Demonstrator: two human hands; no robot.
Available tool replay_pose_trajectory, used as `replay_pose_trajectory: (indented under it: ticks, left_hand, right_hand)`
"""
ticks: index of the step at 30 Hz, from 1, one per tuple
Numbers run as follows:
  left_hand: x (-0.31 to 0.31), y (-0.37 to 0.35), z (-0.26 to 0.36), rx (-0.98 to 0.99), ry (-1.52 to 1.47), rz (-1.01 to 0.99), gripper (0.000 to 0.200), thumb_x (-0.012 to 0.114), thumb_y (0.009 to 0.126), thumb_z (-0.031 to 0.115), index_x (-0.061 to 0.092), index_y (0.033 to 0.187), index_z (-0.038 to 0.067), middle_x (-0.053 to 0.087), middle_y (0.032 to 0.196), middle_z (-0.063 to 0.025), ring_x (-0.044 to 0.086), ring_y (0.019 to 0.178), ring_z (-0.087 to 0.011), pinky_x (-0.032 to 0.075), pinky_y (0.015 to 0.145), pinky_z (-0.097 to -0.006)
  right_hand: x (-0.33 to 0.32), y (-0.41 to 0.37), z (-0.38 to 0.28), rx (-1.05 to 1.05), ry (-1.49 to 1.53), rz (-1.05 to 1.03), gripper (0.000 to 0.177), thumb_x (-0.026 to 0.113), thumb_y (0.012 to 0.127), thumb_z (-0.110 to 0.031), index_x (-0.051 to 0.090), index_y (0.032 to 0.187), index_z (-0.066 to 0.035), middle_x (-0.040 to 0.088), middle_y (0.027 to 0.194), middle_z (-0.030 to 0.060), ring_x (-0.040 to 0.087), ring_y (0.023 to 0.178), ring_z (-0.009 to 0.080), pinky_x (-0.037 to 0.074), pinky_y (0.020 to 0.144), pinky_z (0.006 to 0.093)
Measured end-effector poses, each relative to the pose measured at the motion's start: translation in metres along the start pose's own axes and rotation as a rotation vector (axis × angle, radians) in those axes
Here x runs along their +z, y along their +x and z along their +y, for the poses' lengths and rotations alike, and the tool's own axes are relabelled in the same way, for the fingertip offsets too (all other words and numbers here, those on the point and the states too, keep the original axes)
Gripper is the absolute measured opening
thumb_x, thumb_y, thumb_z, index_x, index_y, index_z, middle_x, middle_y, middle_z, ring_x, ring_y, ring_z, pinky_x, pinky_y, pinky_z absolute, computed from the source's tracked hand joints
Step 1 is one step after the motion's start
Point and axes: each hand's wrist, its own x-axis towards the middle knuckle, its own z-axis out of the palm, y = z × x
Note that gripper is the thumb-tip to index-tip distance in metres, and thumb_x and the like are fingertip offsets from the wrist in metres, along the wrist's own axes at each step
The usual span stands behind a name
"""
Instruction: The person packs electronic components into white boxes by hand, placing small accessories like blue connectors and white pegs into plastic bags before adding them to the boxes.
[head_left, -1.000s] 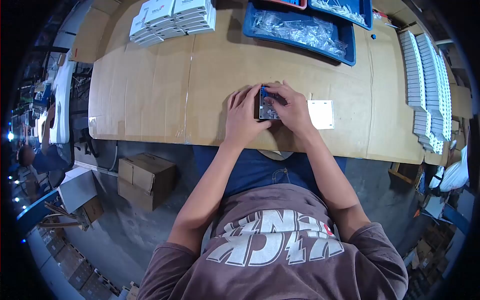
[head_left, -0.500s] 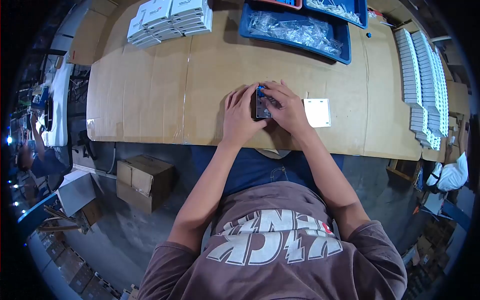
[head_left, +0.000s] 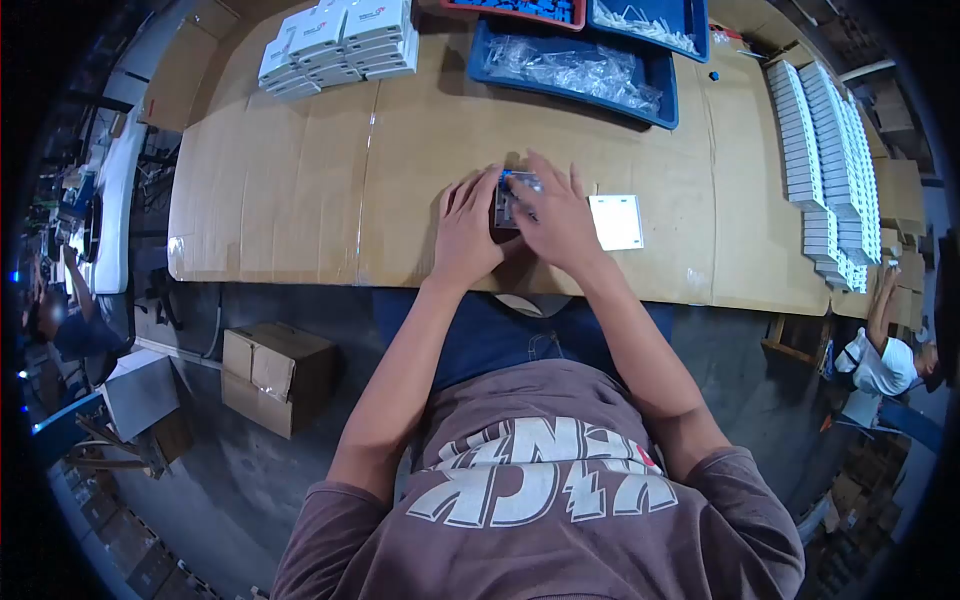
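Note:
A small, dark grey shallow case (head_left: 503, 212) with a bit of blue at its top end lies on the cardboard-covered table in front of me. My left hand (head_left: 467, 232) grips its left side, fingers bent over the far edge and thumb near the close end. Over its right side hovers my right hand (head_left: 556, 226), fingers spread and somewhat smeared by motion. Part of the case is hidden beneath those fingers. Just right of my right hand lies a flat white square panel (head_left: 616, 222) with small dark slots near its edge.
Stacked white boxes (head_left: 340, 45) stand at the back left. A blue tray (head_left: 575, 100) holds clear plastic pieces; a red tray (head_left: 520, 12) of blue parts and another blue tray (head_left: 650, 40) of white pieces adjoin it. Tall white stacks (head_left: 835, 160) line the right. Another person (head_left: 885, 360) is at far right.
My right hand's fingers have lifted and spread from the blue part of the case. My left hand keeps its grip. The view has shifted slightly, and a person has appeared at far right.

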Motion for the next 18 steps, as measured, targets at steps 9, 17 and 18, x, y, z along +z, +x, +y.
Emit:
replay_pose_trajectory:
  ticks: [9, 17, 18]
  left_hand:
    - [-0.003, -0.001, 0.0, -0.032, -0.022, 0.0, 0.094, 0.09, 0.07, 0.043, 0.049, 0.147, 0.008, 0.059, 0.14, -0.0153, 0.051, 0.134, -0.0354, 0.032, 0.117, -0.0506]
    - [-0.002, 0.0, -0.002, -0.069, -0.245, 0.023, 0.094, 0.093, 0.071, 0.035, 0.048, 0.147, 0.001, 0.06, 0.139, -0.019, 0.055, 0.131, -0.0344, 0.04, 0.114, -0.047]
    - [-0.002, -0.002, -0.003, -0.066, -0.21, 0.022, 0.093, 0.093, 0.074, 0.027, 0.045, 0.148, -0.002, 0.059, 0.14, -0.0193, 0.057, 0.131, -0.0294, 0.045, 0.112, -0.0424]
  right_hand:
    - [-0.072, -0.068, 0.073, 0.763, -0.172, -0.024, 0.051, 0.08, 0.084, -0.042, 0.068, 0.116, -0.004, 0.064, 0.118, 0.0162, 0.067, 0.106, 0.0361, 0.055, 0.089, 0.0455]
    - [-0.053, -0.081, 0.083, 0.698, 0.008, 0.047, 0.053, 0.088, 0.076, -0.036, 0.063, 0.111, -0.006, 0.064, 0.113, 0.0157, 0.066, 0.101, 0.0361, 0.053, 0.085, 0.0454]
    - [-0.057, -0.079, 0.075, 0.696, -0.047, 0.055, 0.056, 0.088, 0.076, -0.036, 0.061, 0.115, -0.006, 0.064, 0.112, 0.0167, 0.066, 0.101, 0.037, 0.053, 0.086, 0.0451]
